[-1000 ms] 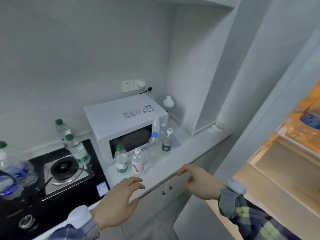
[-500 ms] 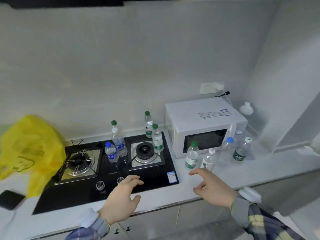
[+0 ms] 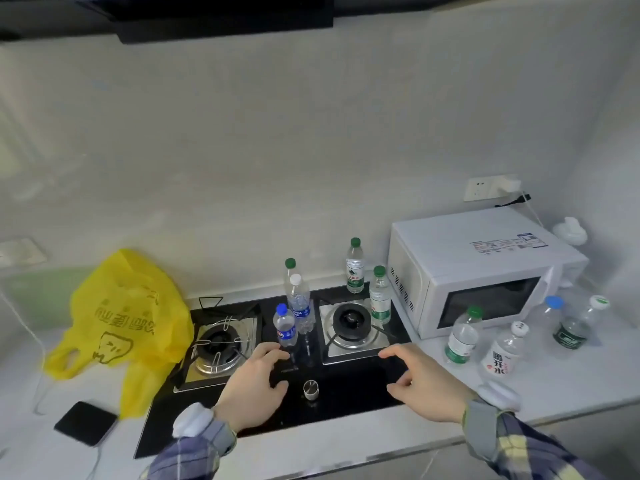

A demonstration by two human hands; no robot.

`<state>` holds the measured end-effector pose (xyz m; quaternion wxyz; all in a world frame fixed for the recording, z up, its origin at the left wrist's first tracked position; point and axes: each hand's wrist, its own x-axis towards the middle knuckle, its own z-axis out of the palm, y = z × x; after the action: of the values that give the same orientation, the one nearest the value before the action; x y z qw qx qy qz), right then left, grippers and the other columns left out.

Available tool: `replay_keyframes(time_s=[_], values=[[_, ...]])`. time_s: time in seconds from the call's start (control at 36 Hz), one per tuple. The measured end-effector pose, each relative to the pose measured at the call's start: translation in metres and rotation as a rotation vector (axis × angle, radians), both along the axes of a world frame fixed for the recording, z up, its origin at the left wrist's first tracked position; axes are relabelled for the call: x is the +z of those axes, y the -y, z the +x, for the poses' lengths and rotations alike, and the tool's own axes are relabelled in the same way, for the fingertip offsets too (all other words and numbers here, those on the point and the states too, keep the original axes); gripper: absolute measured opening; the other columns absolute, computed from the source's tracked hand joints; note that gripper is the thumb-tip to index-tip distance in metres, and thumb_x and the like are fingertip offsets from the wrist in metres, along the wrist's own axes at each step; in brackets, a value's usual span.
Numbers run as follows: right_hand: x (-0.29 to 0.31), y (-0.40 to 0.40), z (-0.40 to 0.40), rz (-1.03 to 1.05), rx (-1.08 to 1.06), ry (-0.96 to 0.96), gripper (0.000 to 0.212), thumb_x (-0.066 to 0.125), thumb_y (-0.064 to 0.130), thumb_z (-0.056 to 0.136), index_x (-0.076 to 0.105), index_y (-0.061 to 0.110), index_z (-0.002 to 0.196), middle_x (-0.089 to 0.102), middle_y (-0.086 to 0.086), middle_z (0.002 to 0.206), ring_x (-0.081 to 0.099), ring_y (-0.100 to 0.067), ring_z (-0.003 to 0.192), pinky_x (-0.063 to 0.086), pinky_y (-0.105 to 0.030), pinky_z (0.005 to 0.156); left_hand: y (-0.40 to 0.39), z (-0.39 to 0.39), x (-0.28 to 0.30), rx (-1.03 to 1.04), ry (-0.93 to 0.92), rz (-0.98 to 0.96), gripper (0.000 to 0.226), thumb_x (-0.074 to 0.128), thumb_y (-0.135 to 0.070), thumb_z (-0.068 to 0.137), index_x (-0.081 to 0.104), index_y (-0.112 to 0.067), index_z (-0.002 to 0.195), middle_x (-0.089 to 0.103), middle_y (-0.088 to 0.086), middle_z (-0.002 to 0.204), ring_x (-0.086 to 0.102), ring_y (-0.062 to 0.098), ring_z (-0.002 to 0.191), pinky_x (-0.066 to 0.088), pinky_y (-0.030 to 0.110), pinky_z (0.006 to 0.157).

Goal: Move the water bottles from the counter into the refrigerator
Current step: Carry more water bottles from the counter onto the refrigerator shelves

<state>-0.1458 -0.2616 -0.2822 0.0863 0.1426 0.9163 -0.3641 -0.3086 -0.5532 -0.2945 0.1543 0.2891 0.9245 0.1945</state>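
Observation:
Several water bottles stand upright on the black gas hob and on the white counter. A small blue-capped bottle and a taller white-capped bottle stand between the burners. Two green-capped bottles stand behind the right burner. In front of the microwave stand a green-label bottle and a red-lettered bottle. My left hand hovers open just below the blue-capped bottle. My right hand is open over the hob's right front. The refrigerator is out of view.
A yellow plastic bag lies left of the hob. A black phone on a white cable rests at the front left. A steel knob sticks up between my hands. A range hood hangs overhead.
My view has swung left from the open refrigerator to the hob. Both hands have moved left with it, from the counter's front edge to over the hob, close to the blue-capped bottle.

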Motion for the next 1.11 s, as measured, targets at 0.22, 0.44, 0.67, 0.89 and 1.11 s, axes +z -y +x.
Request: replay_keyframes(time_s=[0.22,0.44,0.67,0.89,1.11], values=[[-0.009,0.031,-0.028,-0.006,-0.063,-0.028,0.046,0.064,0.032,0.093,0.046,0.041,0.134,0.040,0.024,0.128,0.067,0.002,0.085,0.057,-0.028,0.084,-0.018,-0.087,0.006,-0.035,-0.046,-0.021,0.059,0.065,-0.033,0.090,0.045,-0.030,0.146,0.024,-0.009,0.159,0.064,0.020,0.116,0.055,0.034,0.096],[-0.011,0.040,-0.046,0.038,-0.113,-0.029,0.046,0.064,0.029,0.092,0.047,0.039,0.134,0.038,0.022,0.129,0.069,-0.004,0.086,0.056,-0.027,0.085,-0.055,-0.144,-0.026,-0.113,-0.076,-0.200,0.074,0.061,-0.028,0.090,0.030,-0.027,0.157,0.013,0.004,0.166,0.054,0.030,0.134,0.049,0.035,0.096],[0.001,0.052,-0.106,0.174,-0.099,-0.055,0.059,0.064,0.024,0.090,0.043,0.028,0.145,0.036,0.009,0.146,0.056,-0.013,0.117,0.042,-0.023,0.101,-0.046,-0.162,-0.064,-0.136,0.031,-0.358,0.088,0.052,-0.026,0.094,-0.001,-0.027,0.164,0.001,-0.004,0.173,0.048,0.029,0.141,0.045,0.037,0.108],[0.000,0.070,-0.180,0.279,-0.071,-0.041,0.071,0.065,0.021,0.088,0.036,0.027,0.152,0.027,0.004,0.156,0.054,-0.022,0.127,0.049,-0.035,0.101,-0.041,-0.158,-0.050,-0.109,0.132,-0.322,0.097,0.056,-0.017,0.091,-0.007,-0.032,0.164,0.014,-0.003,0.172,0.065,0.022,0.112,0.055,0.030,0.090],[-0.013,0.090,-0.240,0.348,-0.073,0.002,0.084,0.067,0.016,0.083,0.028,0.031,0.155,0.020,-0.005,0.162,0.053,-0.038,0.126,0.047,-0.041,0.103,-0.039,-0.183,-0.070,-0.162,0.150,-0.315,0.087,0.058,-0.014,0.089,0.011,-0.024,0.162,0.016,-0.004,0.170,0.053,0.027,0.134,0.048,0.033,0.102]])
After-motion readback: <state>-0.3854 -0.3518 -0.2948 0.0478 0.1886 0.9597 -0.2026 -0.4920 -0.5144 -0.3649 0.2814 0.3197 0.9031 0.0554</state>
